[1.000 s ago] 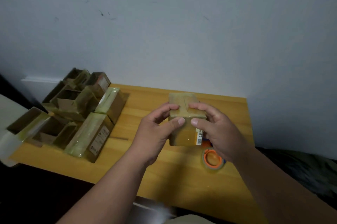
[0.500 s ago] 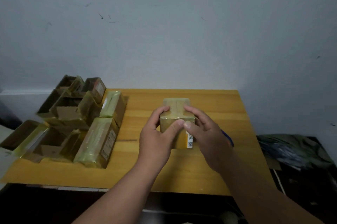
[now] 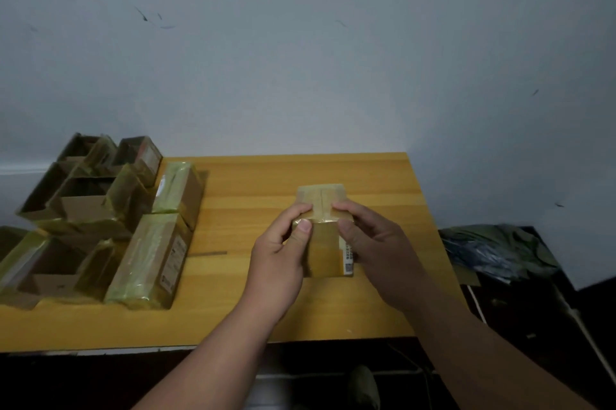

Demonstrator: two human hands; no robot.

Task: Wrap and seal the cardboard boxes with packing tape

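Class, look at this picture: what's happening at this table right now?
A person is working on a small cardboard box at a wooden table. The left hand and right hand grip it from either side, thumbs pressing its glossy taped near face. To the left lie two sealed, tape-wrapped boxes beside a cluster of open boxes. No tape roll is visible.

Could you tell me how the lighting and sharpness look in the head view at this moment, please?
Head view: dim, flat light with a greenish cast; no hard shadows on the table. The wrapped boxes at left show soft glare on their tape. The box held by the left hand and right hand is slightly soft; its label print is unreadable. Wide-angle bending shows at the table edges.
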